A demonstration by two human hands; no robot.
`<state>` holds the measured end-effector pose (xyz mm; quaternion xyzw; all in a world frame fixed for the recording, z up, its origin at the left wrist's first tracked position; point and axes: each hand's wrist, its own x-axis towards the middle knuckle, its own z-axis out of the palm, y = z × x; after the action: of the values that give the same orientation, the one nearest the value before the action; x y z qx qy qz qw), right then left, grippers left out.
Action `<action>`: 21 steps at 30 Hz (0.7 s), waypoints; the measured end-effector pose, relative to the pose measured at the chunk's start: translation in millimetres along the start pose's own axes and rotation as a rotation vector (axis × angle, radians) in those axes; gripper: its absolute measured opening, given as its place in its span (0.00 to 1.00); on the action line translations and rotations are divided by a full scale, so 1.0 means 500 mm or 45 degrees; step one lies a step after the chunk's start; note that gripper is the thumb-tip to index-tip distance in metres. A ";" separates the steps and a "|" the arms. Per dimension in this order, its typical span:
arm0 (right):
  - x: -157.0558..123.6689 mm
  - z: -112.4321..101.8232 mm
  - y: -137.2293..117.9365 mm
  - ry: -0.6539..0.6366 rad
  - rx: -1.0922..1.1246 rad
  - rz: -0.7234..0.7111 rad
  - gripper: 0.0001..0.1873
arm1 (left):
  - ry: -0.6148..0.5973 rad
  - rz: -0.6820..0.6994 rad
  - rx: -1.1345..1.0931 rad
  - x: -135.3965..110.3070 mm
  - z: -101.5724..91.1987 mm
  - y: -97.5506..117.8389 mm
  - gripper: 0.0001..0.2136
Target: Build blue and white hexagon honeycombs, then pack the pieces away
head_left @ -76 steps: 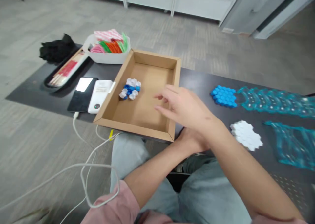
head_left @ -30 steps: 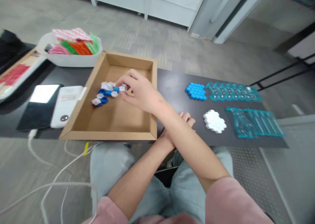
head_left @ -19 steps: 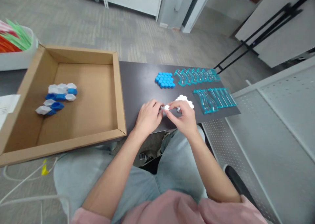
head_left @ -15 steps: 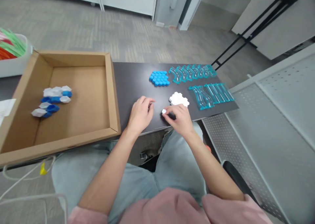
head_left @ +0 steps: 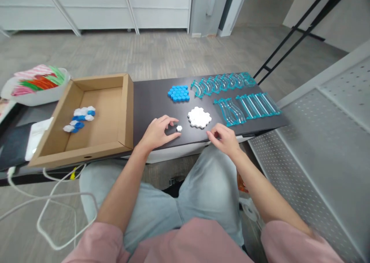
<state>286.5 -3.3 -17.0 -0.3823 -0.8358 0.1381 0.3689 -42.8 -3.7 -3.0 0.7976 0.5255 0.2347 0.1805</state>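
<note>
A single white hexagonal piece (head_left: 179, 128) lies on the dark table near its front edge. My left hand (head_left: 156, 132) is around its left side, thumb and fingers apart and not closed on it. My right hand (head_left: 224, 139) is at the table's front edge, fingers curled and thumb against the index finger, with nothing visible in them. Between the hands, slightly farther back, sits a flat cluster of white hexagonal pieces (head_left: 199, 117). Behind it is a cluster of blue hexagonal pieces (head_left: 179, 93).
Curved clear-teal track pieces (head_left: 221, 83) line the back right; wavy ones (head_left: 230, 112) and straight ones (head_left: 258, 105) lie in front. A cardboard box (head_left: 127, 112) at left holds white and blue pieces (head_left: 83, 113). Beyond it stands a white bin (head_left: 43, 98) of colourful strips.
My right hand has let go of the small white piece and drawn back to the right. The piece now rests on the table, with my left hand beside it. The camera view has shifted.
</note>
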 end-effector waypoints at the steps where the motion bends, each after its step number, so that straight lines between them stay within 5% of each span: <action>1: -0.002 -0.002 0.012 -0.025 0.063 0.025 0.19 | -0.012 -0.017 0.013 0.003 0.001 0.002 0.20; 7: -0.002 0.013 0.035 -0.119 0.269 0.061 0.21 | 0.069 -0.140 0.020 0.028 0.018 0.022 0.10; 21: -0.001 0.015 0.040 -0.083 0.364 0.048 0.18 | 0.183 -0.338 -0.191 0.096 0.055 0.033 0.12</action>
<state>292.1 10.2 -32.5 -0.3369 -0.8119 0.2749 0.3895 1.4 33.0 -8.2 0.6866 0.6189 0.3038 0.2309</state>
